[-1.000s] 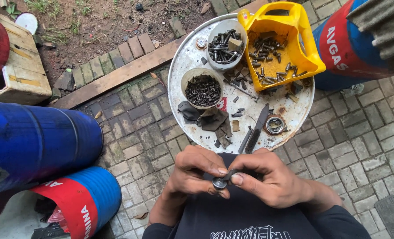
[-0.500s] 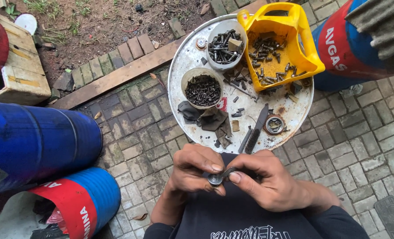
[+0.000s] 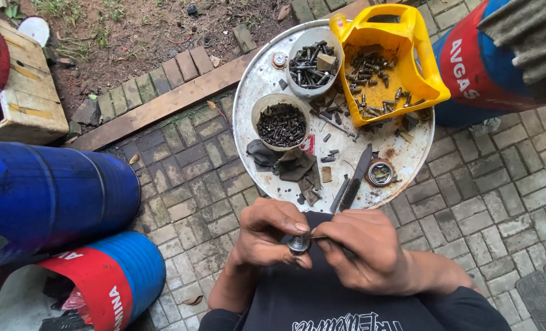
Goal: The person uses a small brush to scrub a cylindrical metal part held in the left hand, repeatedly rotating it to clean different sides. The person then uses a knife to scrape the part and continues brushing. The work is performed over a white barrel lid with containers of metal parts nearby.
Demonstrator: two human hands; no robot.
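The small round metal part (image 3: 299, 244), a nut or bearing by the look of it, was held right over the lap, just below the near rim of the round metal tray (image 3: 257, 92). It was pinched in the left hand (image 3: 267, 236), fingers closed snugly around it. The right hand (image 3: 365, 251) was closed too, on something thin like a pin or wire that was pressed against the part; exactly what couldn't be made out.

What could've gone wrong: with such a small piece gripped only at the fingertips, it could easily have been fumbled and dropped onto the paving below the tray, then lost in the joints between bricks. A finger could also have been jabbed if the thin piece slipped off.

On the tray, a dark flat tool (image 3: 354, 184) lay at the near rim, with a bearing ring (image 3: 381, 173) beside it. Further in sat a bowl of dark screws (image 3: 281, 122), a grey bowl of bolts (image 3: 313, 61) and a yellow cut-open jug (image 3: 395, 61) at the far rim.
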